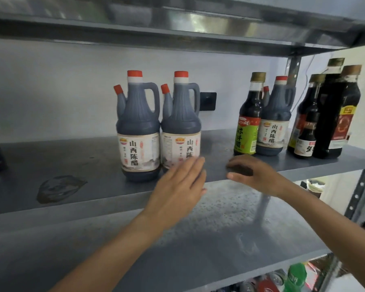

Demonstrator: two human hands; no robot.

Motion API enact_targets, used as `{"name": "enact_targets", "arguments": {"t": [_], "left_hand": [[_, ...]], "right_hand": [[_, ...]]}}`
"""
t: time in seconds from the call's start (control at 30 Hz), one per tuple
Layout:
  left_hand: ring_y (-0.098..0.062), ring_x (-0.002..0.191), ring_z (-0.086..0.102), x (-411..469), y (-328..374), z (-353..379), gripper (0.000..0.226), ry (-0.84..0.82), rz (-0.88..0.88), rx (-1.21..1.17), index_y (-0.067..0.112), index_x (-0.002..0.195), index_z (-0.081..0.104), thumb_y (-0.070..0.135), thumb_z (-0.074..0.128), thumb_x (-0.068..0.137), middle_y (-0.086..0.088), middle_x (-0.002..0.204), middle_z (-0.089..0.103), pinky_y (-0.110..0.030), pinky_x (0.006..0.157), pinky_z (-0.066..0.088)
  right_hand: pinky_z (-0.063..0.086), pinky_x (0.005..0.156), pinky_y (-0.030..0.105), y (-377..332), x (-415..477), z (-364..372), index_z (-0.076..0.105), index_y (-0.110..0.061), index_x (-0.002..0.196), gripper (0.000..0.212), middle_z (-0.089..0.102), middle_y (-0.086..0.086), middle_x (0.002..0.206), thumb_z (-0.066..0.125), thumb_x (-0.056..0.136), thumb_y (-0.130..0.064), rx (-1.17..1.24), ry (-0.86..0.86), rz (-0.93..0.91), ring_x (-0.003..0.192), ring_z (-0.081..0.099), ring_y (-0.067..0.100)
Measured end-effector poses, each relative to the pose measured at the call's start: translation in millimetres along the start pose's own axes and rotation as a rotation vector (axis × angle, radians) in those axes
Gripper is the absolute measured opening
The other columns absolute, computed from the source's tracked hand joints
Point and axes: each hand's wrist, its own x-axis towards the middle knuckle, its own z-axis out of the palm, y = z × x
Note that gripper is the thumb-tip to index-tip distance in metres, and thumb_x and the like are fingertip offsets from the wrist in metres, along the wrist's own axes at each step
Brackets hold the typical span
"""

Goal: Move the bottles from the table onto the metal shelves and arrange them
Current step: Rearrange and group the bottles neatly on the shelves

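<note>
Two dark vinegar jugs with red caps stand side by side on the grey metal shelf (61,161): the left jug (138,127) and the right jug (180,123). My left hand (177,190) is open, fingers spread, just in front of the right jug's base, holding nothing. My right hand (255,173) rests open on the shelf's front edge, to the right of the jugs. Further right stand a green-labelled bottle (248,123), a third jug (276,121) and a group of dark bottles (329,114).
A dried stain (59,187) marks the shelf at the left. A lower shelf (135,249) lies beneath my arms, with cans and a green bottle (295,277) below it. A perforated upright post (358,190) stands at the right. A black wall socket (208,101) sits behind the jugs.
</note>
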Motion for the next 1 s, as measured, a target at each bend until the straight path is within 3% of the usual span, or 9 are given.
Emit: {"name": "enact_targets", "arguments": {"t": [0.1,0.2,0.27,0.37,0.43,0.47,0.57,0.7,1.0], "left_hand": [[-0.025,0.098,0.058,26,28,23,0.038,-0.145,0.033,-0.025,0.005,0.103,0.067,0.034,0.045,0.091,-0.009,0.105,0.065,-0.034,0.085,0.043],[-0.023,0.079,0.059,58,51,34,0.04,-0.299,-0.137,-0.144,0.008,0.089,0.069,0.033,0.039,0.091,-0.005,0.082,0.064,-0.033,0.064,0.049],[-0.027,0.089,0.057,83,60,35,0.041,-0.424,-0.257,-0.262,0.006,0.091,0.066,0.032,0.035,0.097,-0.01,0.089,0.062,-0.037,0.07,0.048],[-0.027,0.1,0.051,115,62,44,0.048,-0.59,-0.498,-0.547,0.006,0.085,0.06,0.041,0.031,0.101,-0.012,0.096,0.057,-0.038,0.077,0.04],[-0.027,0.099,0.055,130,63,60,0.04,-0.595,-0.611,-0.661,0.01,0.087,0.057,0.045,0.04,0.097,-0.009,0.095,0.058,-0.035,0.075,0.041],[-0.027,0.103,0.056,136,64,68,0.036,-0.598,-0.664,-0.678,0.011,0.101,0.058,0.044,0.047,0.095,-0.009,0.101,0.06,-0.036,0.079,0.045],[-0.028,0.111,0.056,152,67,83,0.058,-0.599,-0.868,-0.724,0.011,0.132,0.041,0.043,0.061,0.087,-0.01,0.121,0.059,-0.04,0.091,0.047],[-0.025,0.117,0.052,168,68,100,0.072,-0.481,-1.071,-0.873,0.01,0.135,0.037,0.039,0.072,0.079,-0.007,0.13,0.052,-0.036,0.093,0.044],[-0.024,0.107,0.059,189,77,114,0.069,-0.263,-1.075,-0.796,0.013,0.123,0.041,0.04,0.078,0.072,-0.005,0.12,0.06,-0.033,0.083,0.047]], "right_hand": [[0.036,0.078,0.006,49,-13,-28,0.063,-0.017,0.113,0.035,0.055,-0.006,0.111,0.064,0.084,-0.037,-0.01,0.077,0.123,0.102,0.052,0.008],[0.039,0.074,0.021,92,-15,-48,0.056,-0.017,0.105,0.05,0.051,-0.003,0.103,0.063,0.075,-0.056,0.003,0.169,0.285,0.093,0.05,0.013],[0.043,0.071,0.025,109,-10,-56,0.05,-0.018,0.108,0.064,0.049,-0.003,0.099,0.066,0.066,-0.063,0.047,0.185,0.305,0.092,0.051,0.018],[0.044,0.095,0.035,117,3,-65,0.038,-0.008,0.136,0.079,0.047,0.004,0.126,0.079,0.072,-0.031,0.177,0.142,0.325,0.113,0.05,0.023],[0.042,0.096,0.032,116,12,-70,0.042,-0.009,0.133,0.072,0.051,0.003,0.126,0.08,0.073,-0.019,0.281,0.104,0.302,0.113,0.051,0.021],[0.041,0.095,0.031,115,16,-73,0.042,-0.01,0.132,0.07,0.052,0.002,0.124,0.079,0.073,-0.016,0.35,0.089,0.301,0.112,0.051,0.019],[0.04,0.094,0.03,117,28,-78,0.032,-0.011,0.138,0.081,0.051,0.0,0.127,0.08,0.072,-0.017,0.527,0.119,0.363,0.113,0.049,0.017],[0.039,0.093,0.028,121,41,-75,0.033,-0.01,0.136,0.079,0.051,0.005,0.132,0.078,0.071,-0.006,0.608,0.21,0.343,0.109,0.049,0.016],[0.039,0.091,0.026,132,47,-72,0.035,-0.01,0.136,0.078,0.051,0.005,0.133,0.078,0.071,-0.006,0.651,0.251,0.278,0.118,0.049,0.018]]}}
